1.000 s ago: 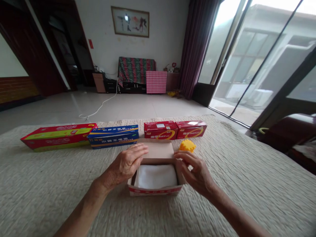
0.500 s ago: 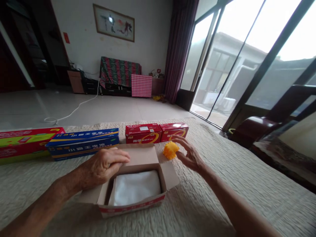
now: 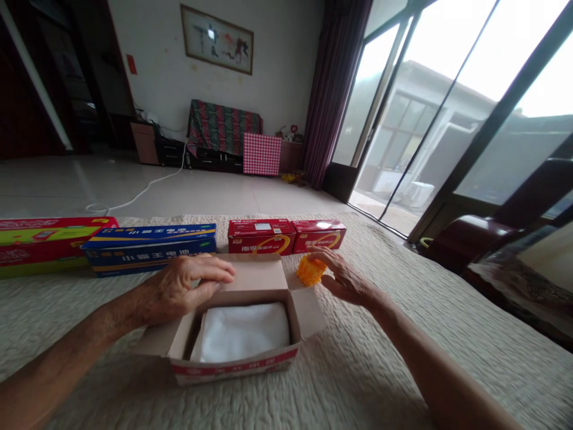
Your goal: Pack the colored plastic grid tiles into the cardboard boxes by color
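An open cardboard box with a red-striped front sits on the cream bedspread in front of me, and white padding fills it. My left hand rests on the back flap with its fingers laid flat. A knobbly yellow-orange ball lies just right of that flap. My right hand curls round the ball, fingers touching its top and right side.
Along the far edge of the cream bedspread stand a long red and green box, a blue box and two small red boxes. Dark wooden furniture stands at the right by the glass doors.
My right hand left the box's right flap, reached to the yellow ball and closed round it. The view swung right; my left hand stayed on the back flap.
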Action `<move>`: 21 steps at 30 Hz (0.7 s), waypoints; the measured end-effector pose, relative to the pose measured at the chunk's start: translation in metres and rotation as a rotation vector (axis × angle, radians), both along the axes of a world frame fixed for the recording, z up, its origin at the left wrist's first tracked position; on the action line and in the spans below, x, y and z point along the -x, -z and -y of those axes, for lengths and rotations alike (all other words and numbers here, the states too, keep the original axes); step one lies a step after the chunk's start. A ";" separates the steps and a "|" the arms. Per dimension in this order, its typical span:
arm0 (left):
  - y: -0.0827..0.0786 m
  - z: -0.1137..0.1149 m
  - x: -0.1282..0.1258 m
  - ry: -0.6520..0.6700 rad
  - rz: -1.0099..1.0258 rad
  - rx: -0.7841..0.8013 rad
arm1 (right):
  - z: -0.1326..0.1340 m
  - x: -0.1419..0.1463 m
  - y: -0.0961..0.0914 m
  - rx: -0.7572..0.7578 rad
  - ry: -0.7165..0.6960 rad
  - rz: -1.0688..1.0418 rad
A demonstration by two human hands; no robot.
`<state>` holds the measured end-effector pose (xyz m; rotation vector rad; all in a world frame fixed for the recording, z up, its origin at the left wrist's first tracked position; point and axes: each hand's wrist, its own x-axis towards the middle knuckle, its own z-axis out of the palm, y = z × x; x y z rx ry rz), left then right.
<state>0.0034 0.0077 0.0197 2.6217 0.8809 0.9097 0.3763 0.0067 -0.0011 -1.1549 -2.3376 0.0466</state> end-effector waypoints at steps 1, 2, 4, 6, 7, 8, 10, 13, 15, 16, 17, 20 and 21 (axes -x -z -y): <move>0.000 0.000 0.000 0.002 -0.013 -0.005 | 0.000 0.000 0.000 -0.011 -0.003 0.000; -0.002 0.001 0.000 0.004 -0.037 0.001 | -0.001 0.001 0.001 -0.023 -0.008 0.000; -0.007 0.005 0.000 0.009 -0.103 0.040 | -0.002 0.001 0.001 -0.047 -0.020 0.002; -0.013 0.008 0.000 0.017 -0.176 0.094 | -0.003 0.001 0.001 -0.061 -0.034 0.014; -0.016 0.010 0.000 0.022 -0.203 0.117 | -0.003 0.001 0.001 -0.064 -0.038 0.020; -0.018 0.011 0.001 0.028 -0.219 0.134 | -0.004 0.001 0.001 -0.066 -0.039 0.026; -0.020 0.011 0.001 0.041 -0.235 0.170 | -0.004 0.002 0.002 -0.065 -0.040 0.041; -0.019 0.010 0.000 0.075 -0.233 0.222 | -0.006 0.001 0.002 -0.065 -0.038 0.047; -0.018 0.009 0.000 0.094 -0.221 0.241 | -0.007 -0.001 -0.001 -0.070 -0.044 0.020; -0.018 0.009 0.000 0.100 -0.213 0.245 | -0.007 -0.002 -0.004 -0.074 -0.044 -0.005; -0.019 0.009 -0.001 0.107 -0.209 0.251 | -0.005 -0.003 -0.008 -0.079 -0.037 -0.034; -0.020 0.010 -0.001 0.118 -0.201 0.276 | 0.007 0.003 -0.025 -0.085 0.007 -0.124; -0.020 0.010 0.000 0.117 -0.197 0.286 | 0.014 0.008 -0.032 -0.076 0.010 -0.151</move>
